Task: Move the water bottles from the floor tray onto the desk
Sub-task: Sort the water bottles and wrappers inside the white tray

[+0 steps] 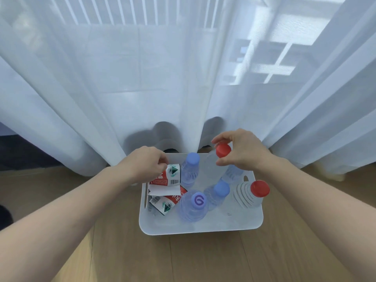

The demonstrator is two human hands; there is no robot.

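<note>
A white tray (203,227) stands on the wooden floor with several water bottles in it. My right hand (242,149) grips the neck of a clear red-capped bottle (223,150) at the tray's far right. My left hand (145,161) is closed on the top of a red-labelled bottle (169,176) at the far left; its cap is hidden under my fingers. Another red-labelled bottle (165,201) lies below it. Blue-capped bottles (192,165) (218,193), a purple-capped one (195,204) and a second red-capped one (253,193) stand in the tray.
White sheer curtains (162,88) hang right behind the tray and brush its far rim. Wooden floor (203,259) spreads in front and to both sides. The desk is not in view.
</note>
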